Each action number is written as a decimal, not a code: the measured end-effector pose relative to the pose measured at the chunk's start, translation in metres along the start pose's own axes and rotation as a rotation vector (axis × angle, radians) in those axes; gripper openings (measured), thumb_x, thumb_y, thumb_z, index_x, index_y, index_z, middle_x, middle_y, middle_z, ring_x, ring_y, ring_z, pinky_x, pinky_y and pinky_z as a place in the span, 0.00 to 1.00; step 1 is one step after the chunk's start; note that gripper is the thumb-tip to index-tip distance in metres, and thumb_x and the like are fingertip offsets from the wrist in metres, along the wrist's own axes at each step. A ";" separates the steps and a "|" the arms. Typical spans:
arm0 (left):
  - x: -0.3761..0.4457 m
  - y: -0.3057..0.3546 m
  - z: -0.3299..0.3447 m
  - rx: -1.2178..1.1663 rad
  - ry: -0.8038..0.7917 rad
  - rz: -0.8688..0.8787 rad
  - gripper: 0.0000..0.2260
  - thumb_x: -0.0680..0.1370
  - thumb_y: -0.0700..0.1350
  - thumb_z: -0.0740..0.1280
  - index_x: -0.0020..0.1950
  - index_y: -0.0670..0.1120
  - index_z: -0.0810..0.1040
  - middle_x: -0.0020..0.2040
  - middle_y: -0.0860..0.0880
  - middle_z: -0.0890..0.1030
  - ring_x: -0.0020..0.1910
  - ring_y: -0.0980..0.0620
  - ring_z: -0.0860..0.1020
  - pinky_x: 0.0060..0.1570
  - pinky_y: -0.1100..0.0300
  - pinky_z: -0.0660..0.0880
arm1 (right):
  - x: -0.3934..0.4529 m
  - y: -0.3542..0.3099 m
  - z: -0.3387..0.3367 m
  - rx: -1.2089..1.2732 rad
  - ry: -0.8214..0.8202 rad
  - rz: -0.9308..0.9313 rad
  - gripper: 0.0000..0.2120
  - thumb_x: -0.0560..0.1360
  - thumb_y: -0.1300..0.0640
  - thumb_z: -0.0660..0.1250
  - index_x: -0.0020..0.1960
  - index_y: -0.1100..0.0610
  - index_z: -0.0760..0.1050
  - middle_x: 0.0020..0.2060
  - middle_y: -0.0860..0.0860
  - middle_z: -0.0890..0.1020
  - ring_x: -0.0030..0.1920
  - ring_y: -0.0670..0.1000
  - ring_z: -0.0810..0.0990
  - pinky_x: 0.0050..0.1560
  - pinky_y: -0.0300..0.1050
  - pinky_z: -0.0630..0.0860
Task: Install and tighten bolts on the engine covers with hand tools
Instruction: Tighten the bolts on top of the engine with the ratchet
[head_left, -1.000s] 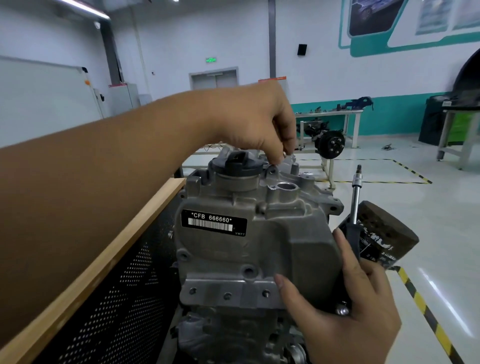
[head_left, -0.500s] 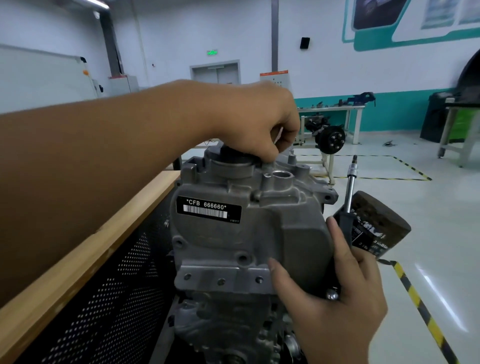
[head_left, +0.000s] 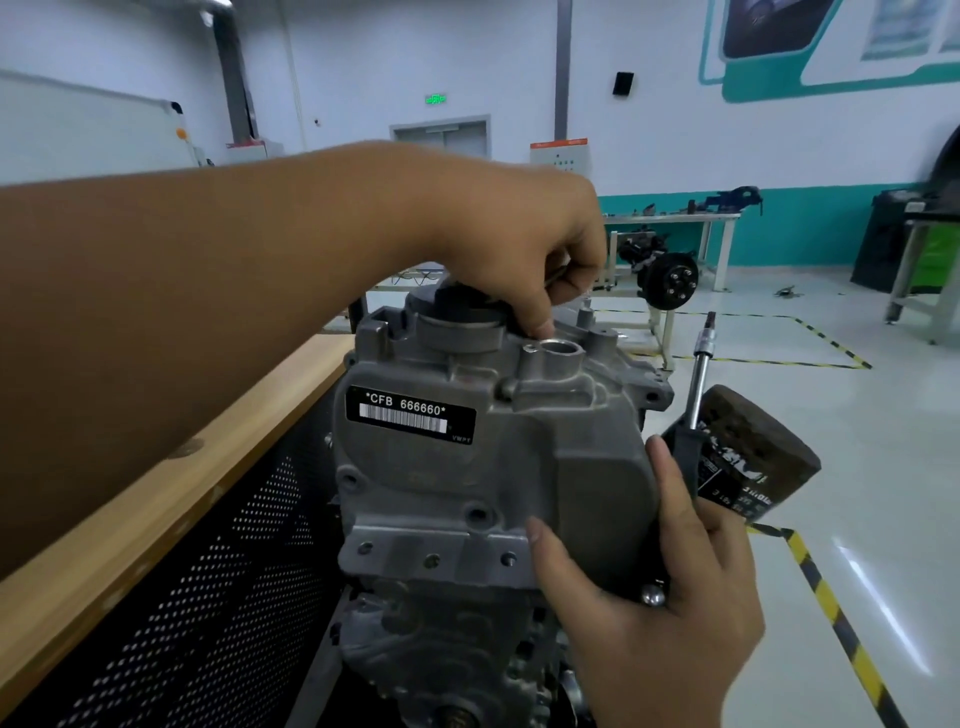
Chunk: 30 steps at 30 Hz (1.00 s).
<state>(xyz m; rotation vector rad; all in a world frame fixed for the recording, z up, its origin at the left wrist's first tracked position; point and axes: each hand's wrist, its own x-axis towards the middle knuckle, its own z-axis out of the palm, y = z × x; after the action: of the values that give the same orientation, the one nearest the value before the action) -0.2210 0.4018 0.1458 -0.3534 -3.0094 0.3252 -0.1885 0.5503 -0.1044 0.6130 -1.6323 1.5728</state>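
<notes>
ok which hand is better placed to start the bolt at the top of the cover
Left. The left hand is already up at the top edge of the engine cover, fingers curled there. The right hand is low on the cover's side, holding the driver.

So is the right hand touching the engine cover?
Touching. The head view shows the right hand with its fingers laid flat against the engine cover.
</notes>
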 end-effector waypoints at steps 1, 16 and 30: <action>0.000 0.000 0.001 0.000 0.008 0.004 0.13 0.70 0.47 0.81 0.36 0.50 0.77 0.31 0.55 0.78 0.33 0.62 0.76 0.30 0.71 0.68 | 0.000 0.001 0.000 0.007 0.006 0.001 0.37 0.61 0.43 0.78 0.68 0.56 0.78 0.46 0.55 0.76 0.47 0.40 0.77 0.48 0.26 0.72; -0.019 0.013 -0.006 0.128 0.172 -0.065 0.05 0.73 0.44 0.78 0.47 0.52 0.88 0.40 0.59 0.85 0.40 0.66 0.78 0.43 0.63 0.78 | -0.001 0.002 0.004 -0.001 0.023 -0.005 0.37 0.61 0.46 0.80 0.67 0.56 0.79 0.45 0.54 0.76 0.46 0.40 0.77 0.46 0.27 0.73; -0.012 0.013 -0.018 -0.004 -0.005 -0.034 0.07 0.72 0.41 0.78 0.44 0.53 0.87 0.36 0.61 0.84 0.37 0.66 0.80 0.32 0.74 0.73 | -0.002 0.002 0.002 0.004 0.033 -0.029 0.37 0.60 0.49 0.81 0.68 0.57 0.77 0.46 0.55 0.76 0.49 0.38 0.77 0.48 0.26 0.73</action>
<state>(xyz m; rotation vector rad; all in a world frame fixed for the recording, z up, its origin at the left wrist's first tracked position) -0.2046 0.4153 0.1600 -0.3025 -3.0177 0.3178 -0.1897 0.5481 -0.1073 0.6074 -1.5890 1.5580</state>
